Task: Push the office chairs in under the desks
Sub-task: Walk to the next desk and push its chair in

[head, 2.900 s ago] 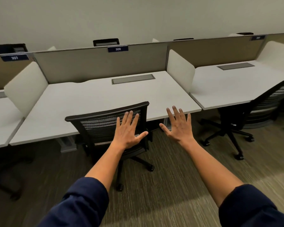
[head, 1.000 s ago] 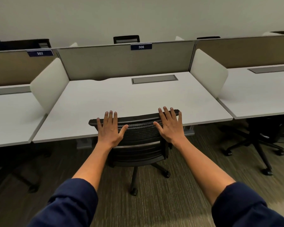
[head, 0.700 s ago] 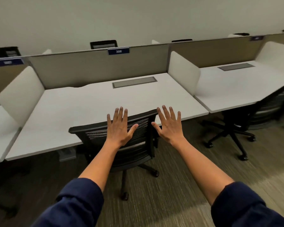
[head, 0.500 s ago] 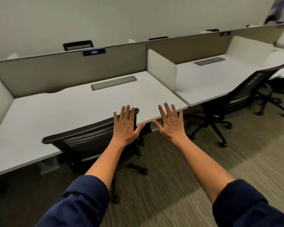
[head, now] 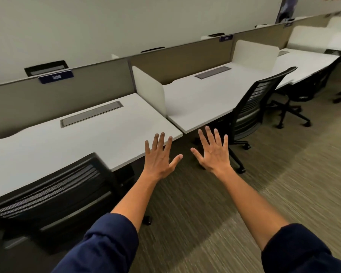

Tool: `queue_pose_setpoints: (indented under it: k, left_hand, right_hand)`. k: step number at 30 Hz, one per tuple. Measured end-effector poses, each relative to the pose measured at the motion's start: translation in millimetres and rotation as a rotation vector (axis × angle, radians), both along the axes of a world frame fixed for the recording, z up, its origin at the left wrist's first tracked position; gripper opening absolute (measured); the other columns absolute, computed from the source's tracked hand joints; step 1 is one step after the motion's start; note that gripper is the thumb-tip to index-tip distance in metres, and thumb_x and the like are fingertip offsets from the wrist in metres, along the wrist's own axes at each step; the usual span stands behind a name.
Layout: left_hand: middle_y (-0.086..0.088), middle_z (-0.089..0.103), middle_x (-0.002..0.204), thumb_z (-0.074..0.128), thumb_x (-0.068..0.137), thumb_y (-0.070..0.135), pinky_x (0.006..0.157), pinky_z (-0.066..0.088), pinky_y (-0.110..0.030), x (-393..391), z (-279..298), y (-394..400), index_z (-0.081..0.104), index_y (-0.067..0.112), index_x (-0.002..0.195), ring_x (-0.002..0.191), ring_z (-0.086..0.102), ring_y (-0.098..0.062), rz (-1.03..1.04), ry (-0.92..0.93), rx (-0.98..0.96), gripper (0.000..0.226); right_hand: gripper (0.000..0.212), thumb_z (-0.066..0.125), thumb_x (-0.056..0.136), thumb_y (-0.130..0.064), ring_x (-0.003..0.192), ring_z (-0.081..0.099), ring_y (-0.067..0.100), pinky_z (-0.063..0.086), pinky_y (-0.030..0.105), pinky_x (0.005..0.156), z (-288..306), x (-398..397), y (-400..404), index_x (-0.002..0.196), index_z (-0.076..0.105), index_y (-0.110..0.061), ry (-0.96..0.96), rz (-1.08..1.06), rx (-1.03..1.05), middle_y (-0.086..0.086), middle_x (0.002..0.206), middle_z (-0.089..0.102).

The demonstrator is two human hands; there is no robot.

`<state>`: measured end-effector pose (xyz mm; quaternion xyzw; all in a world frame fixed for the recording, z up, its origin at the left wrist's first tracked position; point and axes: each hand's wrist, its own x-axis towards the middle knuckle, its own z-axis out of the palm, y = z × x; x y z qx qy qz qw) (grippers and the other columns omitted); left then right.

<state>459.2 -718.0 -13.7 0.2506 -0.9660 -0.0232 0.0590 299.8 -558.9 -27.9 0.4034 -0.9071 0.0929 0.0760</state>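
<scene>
1. The left hand (head: 159,159) is raised with fingers straight and spread; it holds nothing and touches nothing.
2. The right hand (head: 213,152) is raised beside it, palm forward, fingers likewise spread, with nothing in its grasp.
3. Both forearms are bare; dark blue sleeves (head: 106,245) are pushed up toward the elbows.
4. The near chair (head: 53,196), black with a mesh back, stands at lower left, its backrest close against the front edge of the near desk (head: 83,142). It lies apart from both hands.
5. The second chair (head: 254,107) stands to the right of the hands at the next desk (head: 205,99), turned at an angle, its backrest out from the desk edge.
6. A third chair (head: 311,85) stands further right; that area is blurred, so its position relative to its desk cannot be stated with certainty.
7. White dividers (head: 150,89) separate the desktops; a grey partition (head: 87,87) with a blue number plate (head: 56,76) runs behind them.
8. The floor is striped carpet (head: 234,213).
</scene>
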Motion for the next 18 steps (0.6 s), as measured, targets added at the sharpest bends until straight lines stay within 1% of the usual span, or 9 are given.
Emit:
queue_pose_setpoints:
  k: [5, 10, 13, 18]
  left_hand:
    - [-0.005, -0.022, 0.167, 0.015, 0.094, 0.077, 0.122, -0.015, -0.056, -97, 1, 46, -0.007, 0.028, 0.161, 0.152, -0.027, -0.025, 0.001, 0.014, 0.039, 0.087]
    - [-0.006, -0.020, 0.168, 0.014, 0.094, 0.078, 0.122, -0.013, -0.057, -178, -1, 80, -0.005, 0.026, 0.162, 0.152, -0.026, -0.025, -0.021, 0.013, 0.033, 0.087]
    - [-0.006, -0.019, 0.168, 0.015, 0.095, 0.076, 0.123, -0.012, -0.058, -224, -3, 90, -0.006, 0.026, 0.162, 0.152, -0.025, -0.026, -0.047, 0.005, 0.024, 0.086]
    - [-0.006, -0.023, 0.167, 0.014, 0.095, 0.076, 0.122, -0.014, -0.057, -314, -12, 98, -0.009, 0.028, 0.161, 0.151, -0.028, -0.026, -0.102, 0.001, 0.026, 0.085]
  right_hand:
    - [0.089, -0.005, 0.084, -0.077, 0.156, -0.009, 0.030, -0.007, 0.058, 0.121, -1, -96, 52, 0.159, -0.011, -0.031, -0.011, -0.022, 0.005, 0.003, 0.168, -0.016]
    - [0.088, -0.001, 0.086, -0.076, 0.156, -0.006, 0.030, -0.005, 0.059, 0.122, 3, -179, 89, 0.160, -0.007, -0.030, -0.014, -0.041, -0.009, 0.003, 0.169, -0.011]
    - [0.086, 0.000, 0.088, -0.076, 0.156, -0.005, 0.031, -0.003, 0.060, 0.123, 1, -223, 104, 0.160, -0.007, -0.030, -0.011, -0.063, -0.019, 0.004, 0.170, -0.008]
    - [0.084, 0.006, 0.091, -0.075, 0.156, -0.001, 0.032, -0.003, 0.060, 0.122, -11, -296, 127, 0.161, -0.003, -0.030, -0.008, -0.106, -0.004, 0.005, 0.170, -0.003]
